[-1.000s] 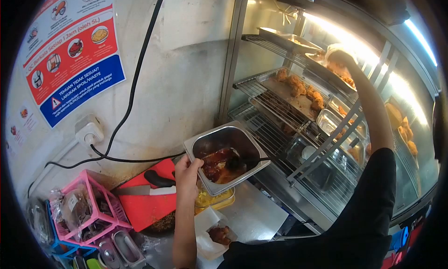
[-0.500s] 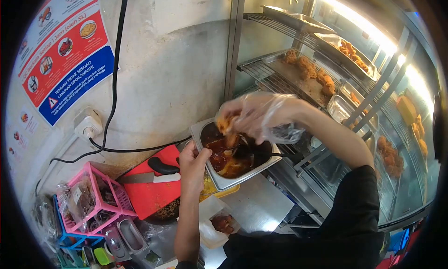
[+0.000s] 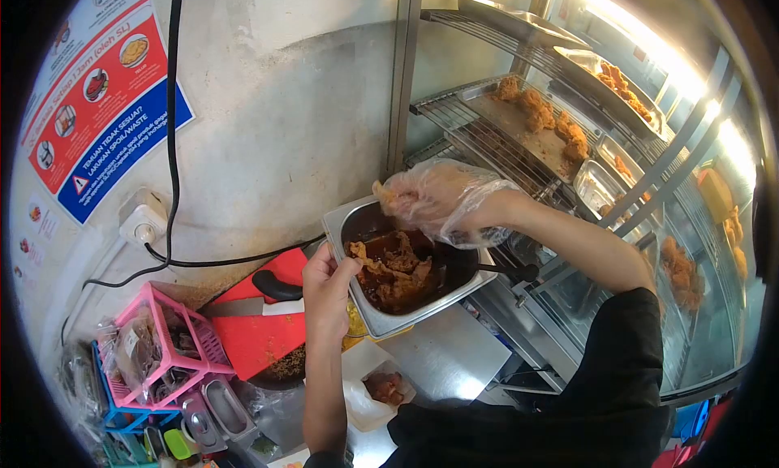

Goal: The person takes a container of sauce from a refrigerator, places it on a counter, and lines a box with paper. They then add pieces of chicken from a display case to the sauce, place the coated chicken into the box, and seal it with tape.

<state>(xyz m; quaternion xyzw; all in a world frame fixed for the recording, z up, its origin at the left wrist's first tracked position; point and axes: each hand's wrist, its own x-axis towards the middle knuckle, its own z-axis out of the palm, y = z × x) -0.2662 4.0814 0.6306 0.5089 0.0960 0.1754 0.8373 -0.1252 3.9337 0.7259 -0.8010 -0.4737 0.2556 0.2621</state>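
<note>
The left hand [image 3: 331, 288] held the near left side of a metal pan [image 3: 434, 308], with its thumb on the rim. The pan was up above the shiny metal table [image 3: 458, 356], tipped a little. Inside it, crispy brown chicken [image 3: 399, 275] sat in dark sauce [image 3: 375, 248]. A black handle [image 3: 508, 269] stuck out over the pan's right side

The right hand [image 3: 434, 194] was over the far side of the pan, in a see-through plastic glove [image 3: 480, 216]. Its fingers were bent and close together. A small orange bit [image 3: 385, 192] showed at their tips, but I could not tell if they held it tight

Left of the pan, a knife [image 3: 235, 307] with a white handle lay on a red board [image 3: 253, 340]. A pink basket [image 3: 166, 350] full of plastic bags stood beside the board. Below the pan, brown food [image 3: 386, 388] lay on white paper [image 3: 363, 405]

To the right, a glass case [image 3: 707, 249] had wire shelves. One flat tray [image 3: 519, 135] in it held crunchy orange chicken [image 3: 535, 111]
</note>
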